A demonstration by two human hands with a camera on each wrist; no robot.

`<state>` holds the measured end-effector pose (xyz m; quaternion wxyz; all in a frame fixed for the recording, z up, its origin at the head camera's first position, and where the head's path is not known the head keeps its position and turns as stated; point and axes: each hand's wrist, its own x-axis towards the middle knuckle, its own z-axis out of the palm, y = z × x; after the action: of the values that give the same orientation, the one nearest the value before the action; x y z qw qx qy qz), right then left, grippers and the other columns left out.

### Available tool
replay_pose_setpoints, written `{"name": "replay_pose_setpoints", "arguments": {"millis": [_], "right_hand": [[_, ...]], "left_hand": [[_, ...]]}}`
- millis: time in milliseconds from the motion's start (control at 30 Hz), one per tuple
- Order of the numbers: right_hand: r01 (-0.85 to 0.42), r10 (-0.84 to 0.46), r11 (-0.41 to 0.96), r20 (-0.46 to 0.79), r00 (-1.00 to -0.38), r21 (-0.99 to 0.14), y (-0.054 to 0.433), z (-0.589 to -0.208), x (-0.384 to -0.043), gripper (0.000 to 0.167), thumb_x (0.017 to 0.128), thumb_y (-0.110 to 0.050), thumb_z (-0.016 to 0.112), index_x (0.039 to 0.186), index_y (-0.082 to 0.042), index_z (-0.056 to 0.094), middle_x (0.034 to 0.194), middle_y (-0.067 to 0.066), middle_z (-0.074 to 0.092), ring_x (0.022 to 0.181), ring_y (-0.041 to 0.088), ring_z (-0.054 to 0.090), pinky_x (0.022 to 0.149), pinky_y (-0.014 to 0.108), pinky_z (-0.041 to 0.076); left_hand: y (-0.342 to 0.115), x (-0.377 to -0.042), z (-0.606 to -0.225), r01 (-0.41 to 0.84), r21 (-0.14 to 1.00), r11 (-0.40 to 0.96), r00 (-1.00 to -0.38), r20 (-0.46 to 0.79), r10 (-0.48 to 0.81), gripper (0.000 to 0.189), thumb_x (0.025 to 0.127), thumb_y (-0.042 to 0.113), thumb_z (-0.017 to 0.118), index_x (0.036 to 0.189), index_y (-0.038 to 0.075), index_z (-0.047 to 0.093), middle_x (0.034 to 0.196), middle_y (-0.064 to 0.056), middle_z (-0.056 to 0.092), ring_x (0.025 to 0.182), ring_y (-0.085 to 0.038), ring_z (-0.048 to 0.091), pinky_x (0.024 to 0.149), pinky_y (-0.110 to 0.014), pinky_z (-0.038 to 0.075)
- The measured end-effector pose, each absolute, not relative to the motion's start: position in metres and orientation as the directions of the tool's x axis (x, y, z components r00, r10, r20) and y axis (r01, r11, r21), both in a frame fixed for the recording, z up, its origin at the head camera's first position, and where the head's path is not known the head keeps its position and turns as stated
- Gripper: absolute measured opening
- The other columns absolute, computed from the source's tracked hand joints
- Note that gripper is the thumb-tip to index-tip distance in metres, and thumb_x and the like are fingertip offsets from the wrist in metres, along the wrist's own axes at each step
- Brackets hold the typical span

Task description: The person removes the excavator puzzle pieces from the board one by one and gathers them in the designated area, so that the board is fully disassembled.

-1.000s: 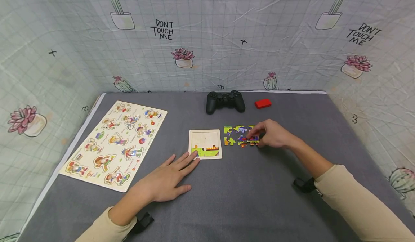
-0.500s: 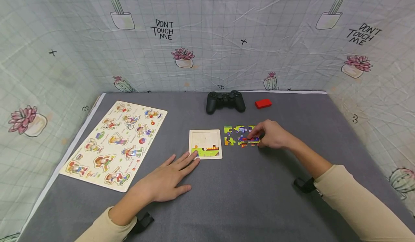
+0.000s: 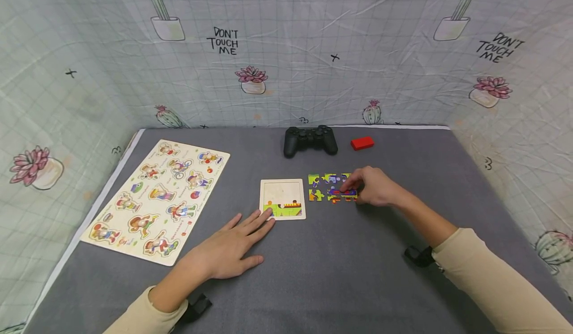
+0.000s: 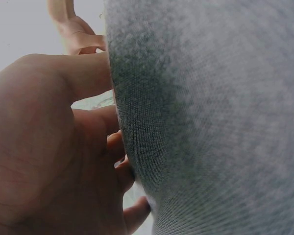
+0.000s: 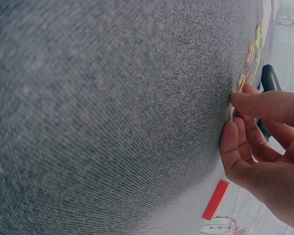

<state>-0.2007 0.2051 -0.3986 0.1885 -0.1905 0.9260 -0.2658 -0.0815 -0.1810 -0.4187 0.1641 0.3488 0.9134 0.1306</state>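
Note:
A small square wooden puzzle tray (image 3: 283,185) lies mid-table, with green jigsaw pieces (image 3: 282,210) fitted along its near side. My left hand (image 3: 228,249) lies palm down with spread, straight fingers, its fingertips at the tray's near left corner. The left wrist view shows that palm and the cloth. To the right of the tray are several loose jigsaw pieces (image 3: 317,195) in two rows, green, purple and orange. My right hand (image 3: 376,187) bends over the right end of these rows. In the right wrist view its thumb and fingers pinch a jigsaw piece (image 5: 232,113), mostly covered.
A large board (image 3: 154,202) with figures of children lies at the left. Behind the tray sit a black game controller (image 3: 310,140) and a red block (image 3: 362,143). A printed cloth wall (image 3: 286,90) closes off the back and sides of the grey table.

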Motion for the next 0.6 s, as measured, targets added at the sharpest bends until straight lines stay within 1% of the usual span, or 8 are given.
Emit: {"name": "replay_pose_setpoints", "arguments": {"millis": [133,333,600], "right_hand": [[-0.255,-0.458,0.782,-0.246,-0.854,-0.569,0.205,-0.398,-0.200,0.038,0.080,0.009,0.078,0.114,-0.009,0.080,0.118,0.011,0.071,0.106,0.027,0.063,0.093,0.047,0.056],[-0.273,-0.467,0.761,-0.206,-0.860,-0.589,0.206,-0.396,-0.198,0.036,0.081,0.006,0.081,0.114,-0.010,0.079,0.114,0.009,0.072,0.103,0.027,0.062,0.086,0.038,0.054],[-0.293,-0.470,0.732,-0.144,-0.871,-0.615,0.194,-0.398,-0.195,0.027,0.086,0.000,0.079,0.111,-0.011,0.080,0.107,0.005,0.074,0.094,0.022,0.064,0.081,0.035,0.055]], "left_hand": [[-0.181,-0.081,-0.419,0.594,0.355,0.722,-0.703,-0.207,0.680,0.078,0.104,0.043,0.062,0.167,0.016,0.025,0.177,-0.001,0.012,0.163,-0.027,0.014,0.128,-0.062,0.016],[-0.181,-0.081,-0.419,0.592,0.356,0.723,-0.702,-0.215,0.679,0.078,0.104,0.044,0.062,0.167,0.016,0.024,0.177,0.000,0.011,0.163,-0.027,0.014,0.128,-0.062,0.016],[-0.182,-0.083,-0.418,0.600,0.347,0.721,-0.698,-0.214,0.684,0.078,0.104,0.044,0.062,0.167,0.016,0.025,0.177,-0.001,0.012,0.163,-0.028,0.015,0.128,-0.062,0.016]]}}
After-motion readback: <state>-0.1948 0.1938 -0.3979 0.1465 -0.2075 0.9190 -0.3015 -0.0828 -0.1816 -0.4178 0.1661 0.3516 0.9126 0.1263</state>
